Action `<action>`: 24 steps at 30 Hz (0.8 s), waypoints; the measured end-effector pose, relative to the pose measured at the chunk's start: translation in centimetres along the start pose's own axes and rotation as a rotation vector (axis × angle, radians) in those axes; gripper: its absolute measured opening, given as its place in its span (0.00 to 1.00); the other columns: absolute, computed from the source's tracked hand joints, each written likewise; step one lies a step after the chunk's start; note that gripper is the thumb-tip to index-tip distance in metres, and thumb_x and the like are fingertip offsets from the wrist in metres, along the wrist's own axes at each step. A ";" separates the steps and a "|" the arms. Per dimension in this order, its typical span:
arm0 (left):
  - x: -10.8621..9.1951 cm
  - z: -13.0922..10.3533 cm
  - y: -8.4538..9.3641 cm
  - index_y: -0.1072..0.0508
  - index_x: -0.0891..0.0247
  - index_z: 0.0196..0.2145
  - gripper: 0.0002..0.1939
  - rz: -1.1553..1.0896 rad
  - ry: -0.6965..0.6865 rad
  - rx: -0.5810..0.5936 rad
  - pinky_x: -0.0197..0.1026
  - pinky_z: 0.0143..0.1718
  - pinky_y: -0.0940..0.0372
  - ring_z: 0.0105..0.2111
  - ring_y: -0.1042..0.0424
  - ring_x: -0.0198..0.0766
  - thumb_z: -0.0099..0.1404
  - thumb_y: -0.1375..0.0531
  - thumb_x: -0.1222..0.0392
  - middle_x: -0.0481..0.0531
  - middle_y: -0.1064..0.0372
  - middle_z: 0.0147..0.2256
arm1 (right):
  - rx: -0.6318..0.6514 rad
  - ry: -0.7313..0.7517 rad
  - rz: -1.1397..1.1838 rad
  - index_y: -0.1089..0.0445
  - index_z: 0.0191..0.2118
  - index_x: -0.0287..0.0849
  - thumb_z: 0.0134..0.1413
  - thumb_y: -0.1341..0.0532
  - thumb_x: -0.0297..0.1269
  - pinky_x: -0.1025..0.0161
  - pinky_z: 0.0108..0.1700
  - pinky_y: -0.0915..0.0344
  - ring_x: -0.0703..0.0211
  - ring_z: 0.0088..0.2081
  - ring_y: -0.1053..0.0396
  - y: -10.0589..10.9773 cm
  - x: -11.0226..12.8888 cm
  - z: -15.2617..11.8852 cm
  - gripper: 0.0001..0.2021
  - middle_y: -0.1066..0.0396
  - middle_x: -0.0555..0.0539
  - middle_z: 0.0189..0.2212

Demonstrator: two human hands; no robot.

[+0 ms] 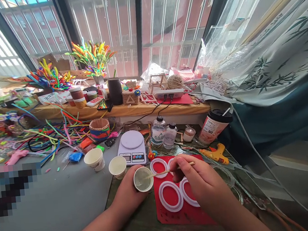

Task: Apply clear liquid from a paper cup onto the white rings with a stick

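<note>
My left hand (128, 188) is wrapped round a small paper cup (143, 180) with a cloudy, clear liquid in it. A thin wooden stick (162, 173) is pinched in my right hand (193, 173), its lower end in the liquid. Under and beside my right hand lie white ring-shaped molds (171, 196) on a red mat (180, 218). Two more paper cups, one white (118, 167) and one with printing (94, 159), stand to the left. Behind the held cup is a white kitchen scale (132, 146).
Two clear bottles (169, 137), a small jar (189, 133) and a large drink cup (212, 127) stand behind the mat. A yellow glue gun (216, 154) lies at the right. Colored pipe cleaners (60, 133) and a woven basket (99, 129) are at the left, below a cluttered shelf.
</note>
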State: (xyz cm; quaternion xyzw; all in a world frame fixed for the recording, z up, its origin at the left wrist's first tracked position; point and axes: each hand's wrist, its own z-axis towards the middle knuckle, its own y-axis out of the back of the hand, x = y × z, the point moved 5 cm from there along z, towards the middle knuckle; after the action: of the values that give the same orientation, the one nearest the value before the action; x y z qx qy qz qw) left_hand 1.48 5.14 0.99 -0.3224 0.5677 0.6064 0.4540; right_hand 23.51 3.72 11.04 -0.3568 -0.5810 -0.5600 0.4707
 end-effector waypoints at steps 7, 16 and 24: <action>-0.4 0.1 0.1 0.21 0.58 0.48 0.19 -0.008 -0.017 -0.003 0.52 0.53 0.23 0.48 0.18 0.52 0.58 0.30 0.64 0.56 0.17 0.48 | 0.018 0.030 -0.012 0.25 0.38 0.44 0.78 0.49 0.58 0.57 0.39 0.33 0.50 0.36 0.27 -0.5 -0.4 -0.1 0.27 0.24 0.46 0.31; -0.5 0.1 -0.1 0.22 0.59 0.48 0.20 -0.028 0.018 0.043 0.51 0.52 0.24 0.48 0.19 0.51 0.58 0.31 0.64 0.56 0.18 0.48 | 0.047 0.021 -0.018 0.25 0.38 0.44 0.79 0.50 0.59 0.58 0.38 0.35 0.52 0.34 0.29 -0.7 -0.6 -0.4 0.28 0.26 0.47 0.30; -0.8 0.1 -0.1 0.23 0.59 0.48 0.19 -0.044 0.022 0.054 0.50 0.51 0.24 0.47 0.19 0.51 0.58 0.32 0.65 0.56 0.18 0.48 | 0.028 0.011 -0.017 0.25 0.37 0.45 0.78 0.49 0.60 0.58 0.38 0.34 0.52 0.34 0.28 -0.7 -1.1 -0.3 0.28 0.26 0.47 0.29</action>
State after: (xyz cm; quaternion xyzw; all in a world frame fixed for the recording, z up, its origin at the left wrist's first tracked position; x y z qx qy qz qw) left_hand 1.86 5.05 1.71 -0.3292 0.5817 0.5771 0.4693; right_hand 23.19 3.42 9.80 -0.3421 -0.5892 -0.5579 0.4739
